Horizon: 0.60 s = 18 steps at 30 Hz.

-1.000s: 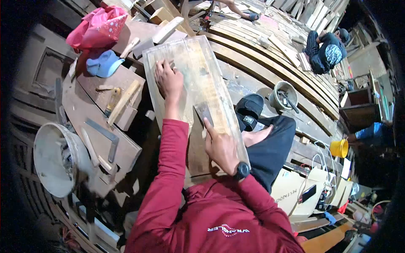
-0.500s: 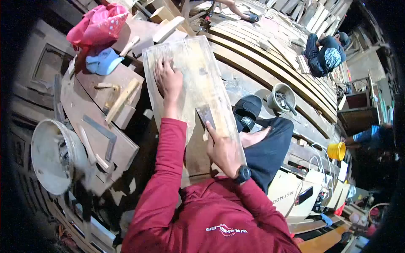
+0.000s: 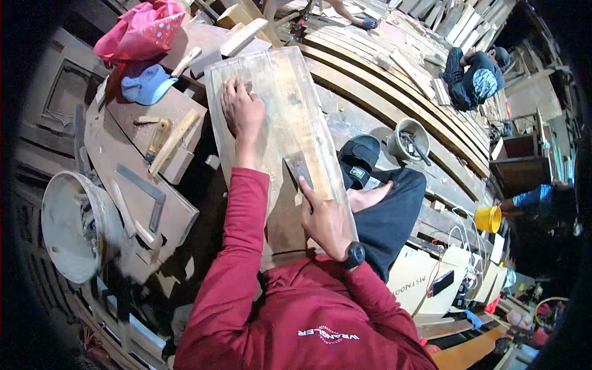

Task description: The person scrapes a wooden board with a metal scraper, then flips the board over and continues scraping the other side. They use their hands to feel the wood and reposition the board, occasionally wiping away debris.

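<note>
In the head view, a long wooden board (image 3: 277, 105) with pale, smeared patches lies in front of my body. My left hand (image 3: 243, 111) rests on its far left part, fingers laid against the surface. Over the near right part, my right hand (image 3: 325, 225) is closed around a putty knife (image 3: 298, 169). Its handle is hidden in my palm, and my index finger stretches along the flat metal blade. The blade lies close over the board, with a dark shadow beside it.
Left of the board, a bench (image 3: 126, 148) carries a metal square (image 3: 148, 191), wood pieces and a blue cap (image 3: 148, 84). A white bucket (image 3: 68, 228) stands nearer. On the right are a small pail (image 3: 408, 140), long planks (image 3: 382, 102) and a crouching person (image 3: 478, 77).
The whole view has shifted slightly to the left. Both hands and the putty knife stay at nearly the same places on the board.
</note>
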Each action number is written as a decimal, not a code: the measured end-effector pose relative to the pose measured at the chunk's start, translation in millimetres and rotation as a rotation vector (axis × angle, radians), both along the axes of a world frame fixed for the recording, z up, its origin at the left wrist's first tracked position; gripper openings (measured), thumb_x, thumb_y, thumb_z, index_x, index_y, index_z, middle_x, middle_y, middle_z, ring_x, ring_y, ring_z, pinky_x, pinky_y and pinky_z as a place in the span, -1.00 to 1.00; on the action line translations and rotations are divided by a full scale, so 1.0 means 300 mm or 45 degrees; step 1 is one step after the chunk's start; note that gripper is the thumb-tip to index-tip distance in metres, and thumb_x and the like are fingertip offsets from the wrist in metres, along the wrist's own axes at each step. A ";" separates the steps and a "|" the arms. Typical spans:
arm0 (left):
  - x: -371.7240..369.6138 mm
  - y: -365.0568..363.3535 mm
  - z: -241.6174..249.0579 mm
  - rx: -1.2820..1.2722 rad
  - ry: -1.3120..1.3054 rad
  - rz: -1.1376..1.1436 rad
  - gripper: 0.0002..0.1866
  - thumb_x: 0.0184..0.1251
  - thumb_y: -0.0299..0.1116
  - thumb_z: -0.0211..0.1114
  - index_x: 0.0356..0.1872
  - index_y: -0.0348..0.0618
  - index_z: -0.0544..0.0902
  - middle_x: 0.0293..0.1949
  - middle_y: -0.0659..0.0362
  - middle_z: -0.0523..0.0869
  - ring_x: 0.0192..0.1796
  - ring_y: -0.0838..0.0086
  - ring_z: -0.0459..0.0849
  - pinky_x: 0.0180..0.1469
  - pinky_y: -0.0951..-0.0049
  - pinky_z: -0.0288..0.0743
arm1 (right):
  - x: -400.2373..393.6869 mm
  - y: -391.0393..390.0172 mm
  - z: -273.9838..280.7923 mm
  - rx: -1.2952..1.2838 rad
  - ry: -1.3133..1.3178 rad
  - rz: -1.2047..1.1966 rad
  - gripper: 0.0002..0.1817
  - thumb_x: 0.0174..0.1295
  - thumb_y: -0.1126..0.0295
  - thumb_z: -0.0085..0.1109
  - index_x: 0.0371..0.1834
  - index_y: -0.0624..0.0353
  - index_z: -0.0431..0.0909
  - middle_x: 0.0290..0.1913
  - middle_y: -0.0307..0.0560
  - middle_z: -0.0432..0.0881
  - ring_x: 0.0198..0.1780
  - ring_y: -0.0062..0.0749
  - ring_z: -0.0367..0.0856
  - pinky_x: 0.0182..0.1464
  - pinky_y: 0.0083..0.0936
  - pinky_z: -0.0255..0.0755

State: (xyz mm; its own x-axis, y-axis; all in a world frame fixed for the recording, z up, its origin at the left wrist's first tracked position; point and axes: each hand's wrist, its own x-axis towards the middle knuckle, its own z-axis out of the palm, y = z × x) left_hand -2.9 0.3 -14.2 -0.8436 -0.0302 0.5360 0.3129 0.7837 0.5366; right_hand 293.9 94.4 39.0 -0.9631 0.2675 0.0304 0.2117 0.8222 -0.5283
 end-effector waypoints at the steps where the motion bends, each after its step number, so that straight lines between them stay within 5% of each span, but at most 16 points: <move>1: 0.006 -0.001 0.018 -0.009 -0.027 -0.009 -0.68 0.29 -0.44 0.27 0.06 -0.11 0.72 0.41 -0.02 0.54 0.54 0.03 0.37 0.59 0.04 0.16 | -0.003 -0.005 -0.005 -0.018 -0.012 -0.015 -0.46 0.39 0.26 0.15 0.47 -0.24 0.55 -0.65 0.22 0.61 -0.60 0.15 0.67 -0.45 0.09 0.53; 7: 0.001 -0.001 0.026 -0.019 -0.023 -0.013 -0.66 0.27 -0.44 0.29 0.08 -0.11 0.71 0.38 -0.01 0.55 0.55 0.06 0.36 0.61 0.05 0.14 | -0.229 0.026 -0.017 0.047 0.060 -0.027 -0.47 0.40 0.26 0.13 0.46 -0.23 0.55 -0.57 0.27 0.65 -0.51 0.21 0.71 -0.40 0.09 0.57; 14: 0.020 -0.003 0.029 -0.015 -0.069 -0.025 -0.65 0.31 -0.45 0.28 0.12 -0.11 0.72 0.42 -0.01 0.53 0.55 0.00 0.36 0.60 0.03 0.15 | 0.015 -0.022 0.023 0.008 -0.049 -0.010 -0.48 0.40 0.27 0.11 0.45 -0.21 0.56 -0.60 0.28 0.62 -0.56 0.19 0.68 -0.44 0.11 0.53; 18: 0.014 0.005 0.035 -0.015 -0.031 -0.026 -0.66 0.28 -0.45 0.32 0.09 -0.10 0.72 0.41 -0.01 0.54 0.54 0.03 0.38 0.58 0.03 0.16 | -0.091 -0.004 0.043 -0.020 -0.035 0.000 -0.49 0.42 0.23 0.11 0.45 -0.23 0.56 -0.59 0.28 0.63 -0.52 0.20 0.70 -0.38 0.13 0.55</move>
